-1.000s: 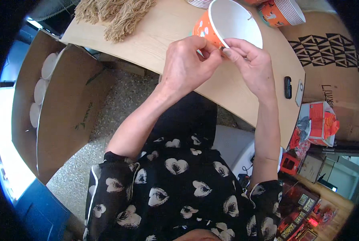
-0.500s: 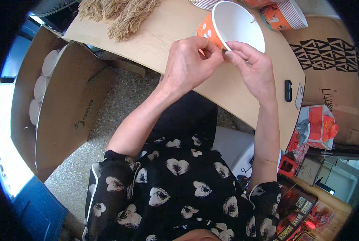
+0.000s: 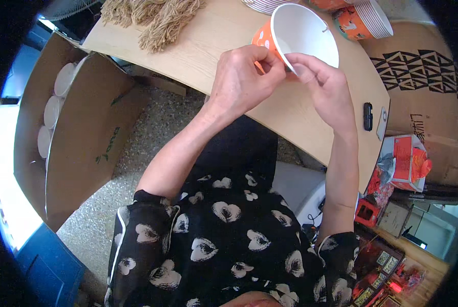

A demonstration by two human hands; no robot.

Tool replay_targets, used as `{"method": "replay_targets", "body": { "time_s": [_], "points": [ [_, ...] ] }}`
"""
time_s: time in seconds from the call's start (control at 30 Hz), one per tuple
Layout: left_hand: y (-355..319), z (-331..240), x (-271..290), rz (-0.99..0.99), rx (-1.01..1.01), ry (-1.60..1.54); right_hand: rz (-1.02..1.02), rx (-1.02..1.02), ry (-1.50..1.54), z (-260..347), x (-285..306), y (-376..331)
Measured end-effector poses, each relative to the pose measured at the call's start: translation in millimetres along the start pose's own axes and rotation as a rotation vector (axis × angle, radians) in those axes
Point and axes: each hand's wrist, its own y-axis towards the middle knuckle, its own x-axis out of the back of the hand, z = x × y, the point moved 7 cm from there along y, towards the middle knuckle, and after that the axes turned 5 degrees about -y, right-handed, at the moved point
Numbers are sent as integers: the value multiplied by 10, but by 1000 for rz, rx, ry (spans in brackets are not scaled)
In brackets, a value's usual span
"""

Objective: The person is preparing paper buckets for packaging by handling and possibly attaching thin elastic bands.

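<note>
Two bare hands meet at the near rim of an orange-and-white paper bucket [image 3: 306, 35], tilted over the table [image 3: 203, 51] to the right of the tan string bundle [image 3: 163, 28]. We see the left hand [image 3: 245, 77] nearer the bundle and the right hand [image 3: 328, 92] farther from it, fingertips crowding the rim; whether either is clamped on the bucket, we cannot tell. Hard pinching, we judge, could crease the rim; a slack hold could let it slip.
</note>
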Motion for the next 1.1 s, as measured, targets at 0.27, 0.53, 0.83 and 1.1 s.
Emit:
{"method": "replay_targets", "body": {
  "time_s": [0.27,0.53,0.83,1.1],
  "points": [
    [10,-21,22,-40,18,-48,214,33,0,5,-24,265],
    [-5,-13,34,31,109,-11,192,-9,-75,-25,-25,331],
    [43,15,80,62,126,-5,133,-25,84,-100,-23,351],
    [65,33,82,70,92,3,256,-3,25,-169,-78,361]
  ]
}}
